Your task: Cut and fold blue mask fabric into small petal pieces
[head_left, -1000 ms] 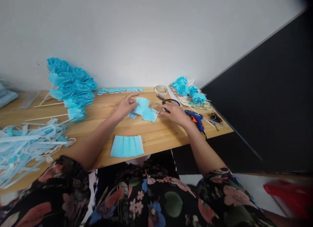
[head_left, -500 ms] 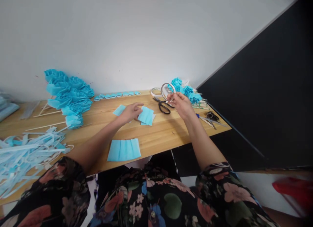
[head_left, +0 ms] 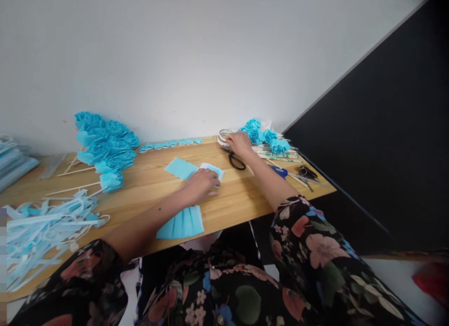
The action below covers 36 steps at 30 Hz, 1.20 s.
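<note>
My left hand (head_left: 202, 182) lies with curled fingers on a small stack of light blue fabric pieces (head_left: 182, 168) in the middle of the wooden table (head_left: 231, 199), pressing or gripping them. My right hand (head_left: 240, 143) reaches to the table's far edge, where its fingers close over a tape roll (head_left: 222, 136) by the wall. Black scissors (head_left: 237, 162) lie just below that hand. A pleated blue mask panel (head_left: 180, 223) lies at the near edge, partly under my left forearm.
A bunch of blue fabric flowers on sticks (head_left: 105, 143) lies at the left, and smaller flowers (head_left: 264, 132) at the far right. Cut strips (head_left: 42, 223) are heaped at the near left. A row of small rolled pieces (head_left: 170, 143) lines the wall. Small tools (head_left: 307, 172) sit near the right corner.
My right hand has carried the tape ring from the air down to the back edge by the other roll. My left hand has drawn the blue pieces nearer to me.
</note>
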Each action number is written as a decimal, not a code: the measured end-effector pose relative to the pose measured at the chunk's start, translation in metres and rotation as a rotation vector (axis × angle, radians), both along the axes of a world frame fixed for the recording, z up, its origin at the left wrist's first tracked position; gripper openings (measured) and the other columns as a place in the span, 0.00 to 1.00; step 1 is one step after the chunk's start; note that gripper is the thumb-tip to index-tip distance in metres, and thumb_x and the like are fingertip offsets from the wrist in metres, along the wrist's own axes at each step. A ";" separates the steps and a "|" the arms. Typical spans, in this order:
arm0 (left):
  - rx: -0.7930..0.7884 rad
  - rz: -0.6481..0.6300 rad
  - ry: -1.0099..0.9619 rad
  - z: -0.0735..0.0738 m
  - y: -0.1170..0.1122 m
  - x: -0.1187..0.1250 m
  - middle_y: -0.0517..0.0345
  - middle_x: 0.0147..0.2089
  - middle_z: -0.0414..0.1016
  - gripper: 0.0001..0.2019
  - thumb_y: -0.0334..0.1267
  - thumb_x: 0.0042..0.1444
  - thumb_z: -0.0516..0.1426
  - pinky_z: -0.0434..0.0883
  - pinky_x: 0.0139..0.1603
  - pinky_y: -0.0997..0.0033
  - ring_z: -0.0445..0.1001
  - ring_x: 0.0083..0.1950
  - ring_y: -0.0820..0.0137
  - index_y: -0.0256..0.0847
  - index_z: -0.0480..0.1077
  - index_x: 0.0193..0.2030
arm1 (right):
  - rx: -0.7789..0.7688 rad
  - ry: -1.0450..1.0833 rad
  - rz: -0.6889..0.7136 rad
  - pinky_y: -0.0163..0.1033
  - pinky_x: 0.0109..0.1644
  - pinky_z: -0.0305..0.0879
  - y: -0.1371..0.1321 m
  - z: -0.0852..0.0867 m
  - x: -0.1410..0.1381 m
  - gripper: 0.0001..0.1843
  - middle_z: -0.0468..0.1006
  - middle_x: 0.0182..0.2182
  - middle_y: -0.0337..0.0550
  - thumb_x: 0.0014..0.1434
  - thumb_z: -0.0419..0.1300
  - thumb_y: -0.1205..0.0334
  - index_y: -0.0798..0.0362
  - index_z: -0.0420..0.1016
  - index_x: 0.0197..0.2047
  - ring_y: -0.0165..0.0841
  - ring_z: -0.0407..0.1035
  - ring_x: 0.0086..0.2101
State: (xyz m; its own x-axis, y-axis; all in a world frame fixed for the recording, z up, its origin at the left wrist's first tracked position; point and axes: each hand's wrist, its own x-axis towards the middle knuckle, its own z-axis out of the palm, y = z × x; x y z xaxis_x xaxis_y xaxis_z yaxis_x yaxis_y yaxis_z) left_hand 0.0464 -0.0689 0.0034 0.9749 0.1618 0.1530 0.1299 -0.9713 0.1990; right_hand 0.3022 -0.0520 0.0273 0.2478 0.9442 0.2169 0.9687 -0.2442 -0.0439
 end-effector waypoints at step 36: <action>-0.363 0.640 -0.333 -0.017 0.121 -0.082 0.49 0.46 0.82 0.13 0.42 0.57 0.56 0.71 0.51 0.64 0.78 0.46 0.59 0.41 0.80 0.43 | -0.144 0.157 0.329 0.38 0.39 0.61 0.018 0.009 -0.112 0.14 0.84 0.39 0.48 0.66 0.56 0.54 0.50 0.82 0.41 0.41 0.76 0.39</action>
